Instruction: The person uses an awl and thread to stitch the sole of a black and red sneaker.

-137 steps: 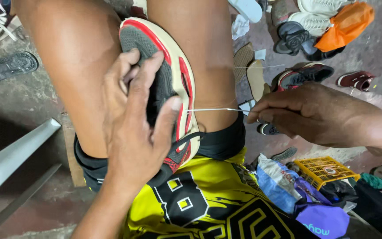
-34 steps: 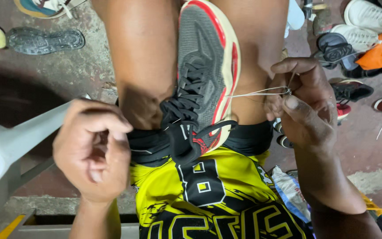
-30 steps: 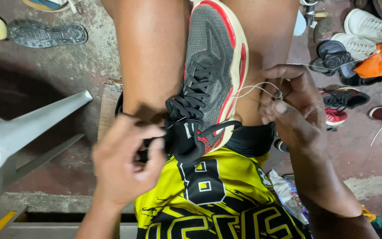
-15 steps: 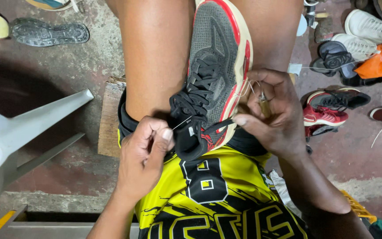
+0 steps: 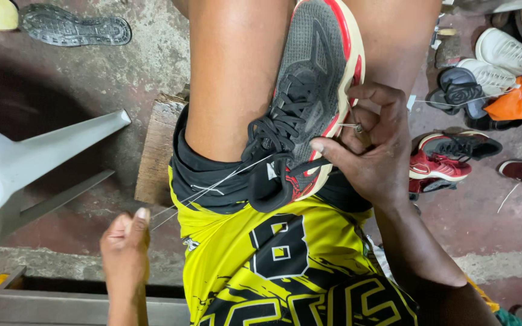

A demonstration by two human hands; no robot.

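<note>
Between my knees sits the shoe (image 5: 309,115), toe pointing away from me, heel near my yellow shirt (image 5: 273,271). My right hand (image 5: 373,151) is closed around its side, thumb on the heel part, and the fingers pinch a small metal needle (image 5: 357,128) at the sole edge. My left hand (image 5: 127,238) is closed on the thread (image 5: 212,184), pulled tight and out to the side.

I think the thread could snap if I tug too hard. The needle could poke my finger, since it is right beside it. The shoe could slip off my legs if my hold goes loose.

It is dark grey with black laces, a red stripe and a cream sole.
</note>
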